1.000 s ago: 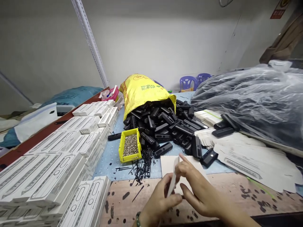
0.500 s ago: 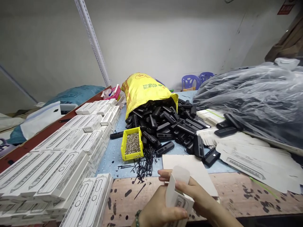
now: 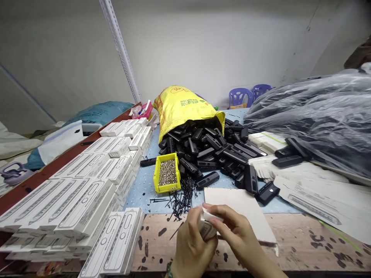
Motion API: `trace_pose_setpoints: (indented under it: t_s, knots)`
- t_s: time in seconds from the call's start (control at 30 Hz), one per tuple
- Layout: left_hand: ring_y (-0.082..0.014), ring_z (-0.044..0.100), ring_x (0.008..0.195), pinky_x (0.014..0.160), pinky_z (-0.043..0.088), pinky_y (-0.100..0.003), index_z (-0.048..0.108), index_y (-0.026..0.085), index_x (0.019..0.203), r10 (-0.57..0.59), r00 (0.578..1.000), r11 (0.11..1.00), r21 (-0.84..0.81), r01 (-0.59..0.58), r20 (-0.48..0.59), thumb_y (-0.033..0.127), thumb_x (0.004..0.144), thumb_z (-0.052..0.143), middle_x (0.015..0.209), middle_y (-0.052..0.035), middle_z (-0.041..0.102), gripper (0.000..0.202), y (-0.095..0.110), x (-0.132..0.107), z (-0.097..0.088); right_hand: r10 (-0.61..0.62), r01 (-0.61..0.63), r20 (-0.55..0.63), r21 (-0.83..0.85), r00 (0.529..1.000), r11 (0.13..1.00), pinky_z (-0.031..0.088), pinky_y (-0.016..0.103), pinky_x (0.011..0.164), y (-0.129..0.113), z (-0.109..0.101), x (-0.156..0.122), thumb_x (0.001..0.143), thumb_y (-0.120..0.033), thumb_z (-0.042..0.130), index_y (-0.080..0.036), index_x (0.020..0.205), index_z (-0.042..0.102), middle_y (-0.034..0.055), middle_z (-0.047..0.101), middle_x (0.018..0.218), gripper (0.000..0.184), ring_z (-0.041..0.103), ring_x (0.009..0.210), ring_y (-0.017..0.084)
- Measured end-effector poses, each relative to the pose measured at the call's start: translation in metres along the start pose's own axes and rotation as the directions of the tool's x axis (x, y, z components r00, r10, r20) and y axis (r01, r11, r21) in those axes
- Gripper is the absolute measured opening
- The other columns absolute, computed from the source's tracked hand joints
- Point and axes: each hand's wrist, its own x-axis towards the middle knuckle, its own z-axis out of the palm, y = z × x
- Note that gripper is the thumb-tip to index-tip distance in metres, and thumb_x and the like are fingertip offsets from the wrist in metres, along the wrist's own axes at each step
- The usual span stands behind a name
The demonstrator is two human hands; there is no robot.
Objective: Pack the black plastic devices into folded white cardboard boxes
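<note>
A small white printed carton (image 3: 207, 228) is held upright over the front of the table. My left hand (image 3: 191, 243) wraps round its body. At its top end, the fingers of my right hand (image 3: 232, 227) press on the end flap, which is bent over. The lower part of the carton is hidden by my hands. Behind them lies a flat white board (image 3: 240, 208). Past the board are loose black plastic units (image 3: 207, 180) and a heap of thin black screws or pins (image 3: 182, 197).
Stacked white cartons (image 3: 81, 204) fill the left side, with two more (image 3: 118, 239) beside them. A yellow bin (image 3: 157, 173) holds small metal parts. A yellow sack (image 3: 185, 108) spills black units. Flattened cartons (image 3: 321, 200) and a grey plastic-covered pile (image 3: 313, 112) lie right.
The carton's open end flap has been folded down under my right fingers. My left hand has closed further round the carton. The whole view has shifted slightly.
</note>
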Motion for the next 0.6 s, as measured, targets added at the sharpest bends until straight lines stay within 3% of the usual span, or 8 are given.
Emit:
trace_pose_setpoints:
  t_s: [0.1, 0.2, 0.27, 0.33, 0.4, 0.47, 0.53, 0.6]
  knots:
    - [-0.0253, 0.065, 0.108, 0.084, 0.057, -0.036, 0.006, 0.022, 0.148, -0.177, 0.977, 0.983, -0.032, 0.182, 0.122, 0.03, 0.083, 0.06, 0.126, -0.0167, 0.059, 0.085, 0.002, -0.004, -0.008, -0.137, 0.14, 0.04, -0.064, 0.99, 0.988, 0.049, 0.03, 0.102, 0.006, 0.007, -0.001, 0.091, -0.025, 0.059, -0.028, 0.118, 0.068, 0.0057, 0.063, 0.127, 0.028, 0.059, 0.119, 0.02]
    - [-0.0297, 0.057, 0.122, 0.093, 0.053, -0.043, 0.004, 0.023, 0.151, -0.406, 0.878, 0.896, -0.075, 0.437, 0.254, 0.036, 0.083, 0.059, 0.136, -0.017, 0.054, 0.088, 0.006, -0.005, -0.016, -0.229, 0.238, 0.1, -0.086, 0.968, 0.967, 0.044, 0.033, 0.107, 0.013, 0.008, -0.002, 0.091, -0.019, 0.057, -0.031, 0.128, 0.061, 0.0049, 0.058, 0.133, 0.039, 0.054, 0.125, 0.02]
    - [-0.0287, 0.057, 0.122, 0.097, 0.051, -0.044, 0.008, 0.024, 0.152, -0.479, 0.822, 0.825, -0.162, 0.541, 0.308, 0.035, 0.085, 0.056, 0.137, -0.0151, 0.053, 0.083, 0.007, -0.004, -0.022, -0.13, 0.131, 0.129, -0.005, 0.983, 0.991, 0.046, 0.035, 0.106, 0.018, 0.006, 0.002, 0.092, -0.022, 0.057, -0.031, 0.122, 0.066, 0.005, 0.063, 0.127, 0.033, 0.057, 0.121, 0.02]
    - [-0.0244, 0.063, 0.112, 0.091, 0.055, -0.04, 0.014, 0.028, 0.152, -0.482, 0.806, 0.759, -0.297, 0.58, 0.343, 0.038, 0.093, 0.043, 0.136, -0.0125, 0.054, 0.067, 0.004, -0.006, -0.026, 0.081, -0.089, 0.055, 0.158, 0.995, 0.983, 0.053, 0.036, 0.097, 0.021, 0.003, 0.01, 0.091, -0.031, 0.06, -0.028, 0.116, 0.07, 0.0068, 0.066, 0.122, 0.027, 0.062, 0.114, 0.023]
    - [-0.0232, 0.064, 0.11, 0.086, 0.057, -0.039, 0.022, 0.028, 0.149, -0.428, 0.873, 0.79, -0.373, 0.487, 0.232, 0.039, 0.096, 0.031, 0.136, -0.013, 0.053, 0.055, -0.004, -0.011, -0.028, 0.284, -0.243, -0.071, 0.35, 0.956, 0.905, 0.057, 0.036, 0.085, 0.023, 0.006, 0.02, 0.091, -0.041, 0.058, -0.024, 0.114, 0.07, 0.0097, 0.067, 0.118, 0.031, 0.066, 0.103, 0.024]
    - [-0.0288, 0.054, 0.125, 0.091, 0.055, -0.045, 0.036, 0.026, 0.141, -0.317, 0.948, 0.891, -0.332, 0.31, 0.033, 0.039, 0.093, 0.041, 0.142, -0.0143, 0.046, 0.05, -0.016, -0.018, -0.027, 0.361, -0.315, -0.068, 0.359, 0.93, 0.878, 0.058, 0.036, 0.074, 0.026, 0.015, 0.031, 0.094, -0.045, 0.049, -0.02, 0.118, 0.066, 0.0115, 0.068, 0.111, 0.039, 0.068, 0.091, 0.023]
    - [-0.0337, 0.044, 0.133, 0.103, 0.046, -0.052, 0.048, 0.024, 0.127, -0.126, 0.981, 0.967, -0.239, 0.088, -0.151, 0.039, 0.082, 0.061, 0.14, -0.0141, 0.047, 0.049, -0.026, -0.023, -0.028, 0.286, -0.288, 0.097, 0.01, 0.953, 0.958, 0.057, 0.034, 0.071, 0.032, 0.026, 0.045, 0.099, -0.04, 0.039, -0.02, 0.122, 0.062, 0.0105, 0.069, 0.107, 0.038, 0.067, 0.088, 0.021]
    - [-0.031, 0.052, 0.124, 0.106, 0.043, -0.051, 0.05, 0.024, 0.118, -0.049, 0.982, 0.981, -0.193, 0.013, -0.184, 0.038, 0.076, 0.066, 0.127, -0.0121, 0.056, 0.047, -0.034, -0.021, -0.034, 0.194, -0.073, 0.243, -0.432, 0.951, 0.899, 0.054, 0.036, 0.081, 0.043, 0.031, 0.064, 0.099, -0.027, 0.036, -0.021, 0.125, 0.059, 0.0108, 0.065, 0.117, 0.035, 0.063, 0.102, 0.022]
